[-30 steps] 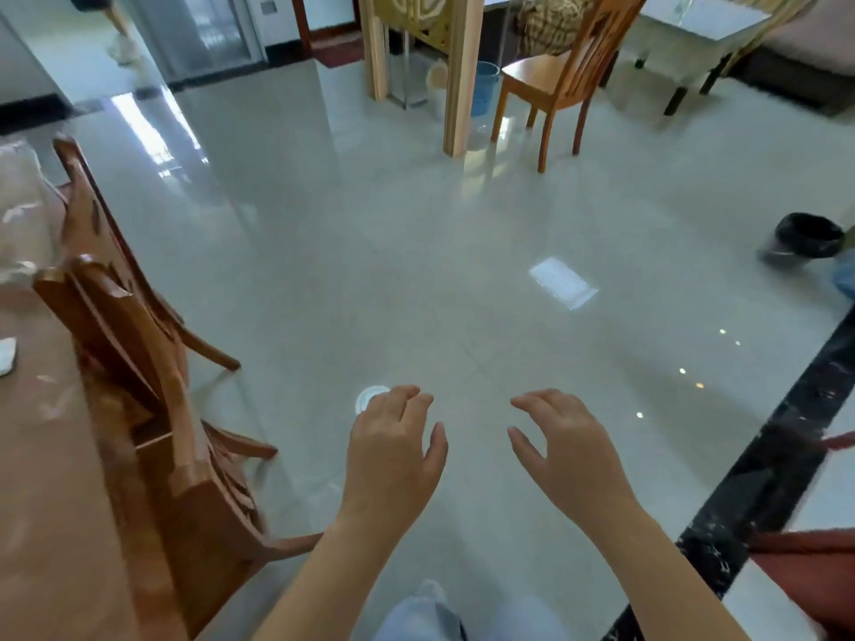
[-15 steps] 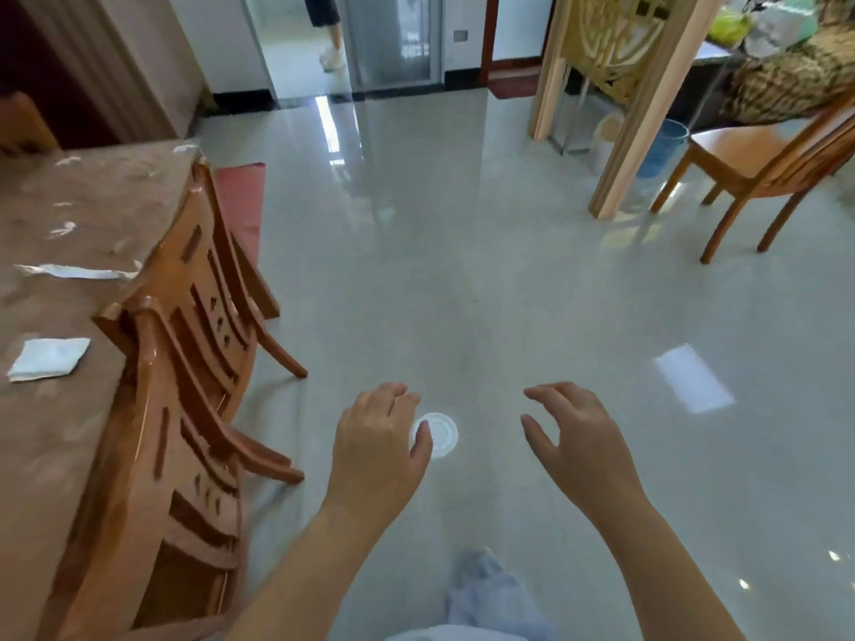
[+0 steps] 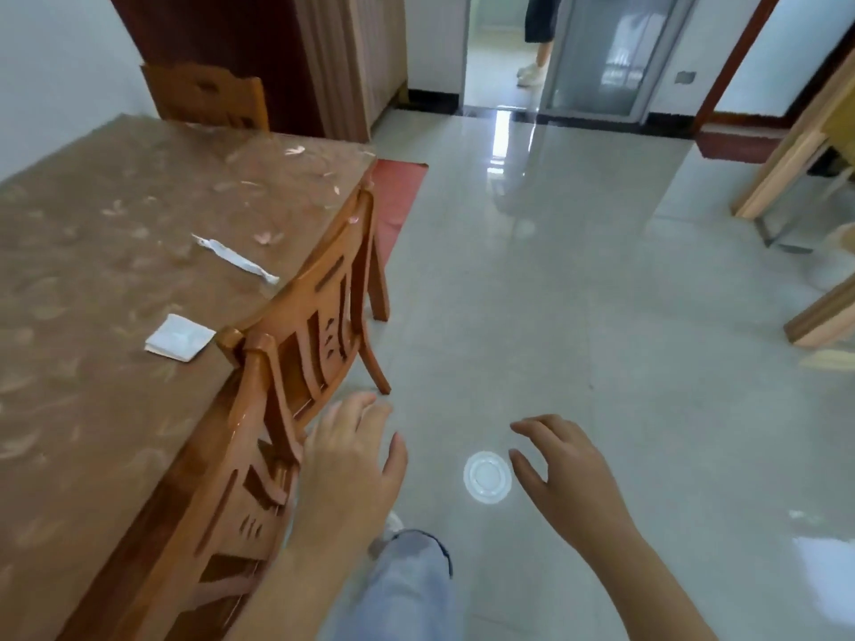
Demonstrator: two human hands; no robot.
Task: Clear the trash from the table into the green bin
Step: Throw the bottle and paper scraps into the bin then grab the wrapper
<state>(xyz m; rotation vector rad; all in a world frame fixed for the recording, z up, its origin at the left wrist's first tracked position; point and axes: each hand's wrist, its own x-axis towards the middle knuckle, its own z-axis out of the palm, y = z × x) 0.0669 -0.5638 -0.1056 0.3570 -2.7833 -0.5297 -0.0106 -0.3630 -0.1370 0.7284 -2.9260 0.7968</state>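
Observation:
The brown table (image 3: 92, 233) fills the left side. On it lie a folded white napkin (image 3: 179, 338) near the right edge and a long twisted white wrapper (image 3: 236, 256) farther back, with small pale scraps scattered beyond. A clear round plastic lid (image 3: 487, 476) lies on the floor. My left hand (image 3: 351, 464) hovers open beside the chair back, holding nothing. My right hand (image 3: 569, 474) hovers open just right of the lid, fingers curled and apart. No green bin is in view.
A wooden chair (image 3: 287, 363) is pushed against the table's right side, another chair (image 3: 208, 97) at its far end. A red mat (image 3: 398, 187) lies behind. A person's legs (image 3: 536, 39) stand in the far doorway. Wooden furniture (image 3: 805, 168) stands at right.
My view has swung left, bringing the table with its napkin and wrapper into view. Both hands stay open and raised; the floor lid now lies between them, nearer the right hand.

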